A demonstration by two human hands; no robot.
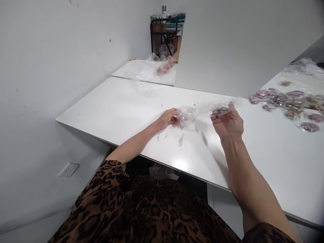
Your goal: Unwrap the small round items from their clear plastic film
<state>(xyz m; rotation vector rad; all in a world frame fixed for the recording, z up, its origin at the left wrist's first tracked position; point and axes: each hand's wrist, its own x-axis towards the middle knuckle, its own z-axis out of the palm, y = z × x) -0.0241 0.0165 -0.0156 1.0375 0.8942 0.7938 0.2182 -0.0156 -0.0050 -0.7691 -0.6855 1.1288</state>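
Note:
Both my hands are at a piece of clear, crinkled plastic wrap [199, 108] stretched between them above the white table. My left hand [170, 117] is closed on its left end, fingers bunched around the crumpled film. At the other end, my right hand [228, 122] has its palm turned up and its fingers curled on the wrap. Something small and dark shows through the film near the right fingertips, too blurred to name. Several pink and brown round pieces in clear wrapping [291, 101] lie to the right of my right hand.
A tall white panel [227, 47] rises at the table's [96, 104] back. Beyond it, another person's hand [164, 68] is beside clear film [141, 76]. Behind stands a black rack [162, 33] with boxes. A grey-white wall [50, 67] borders the left.

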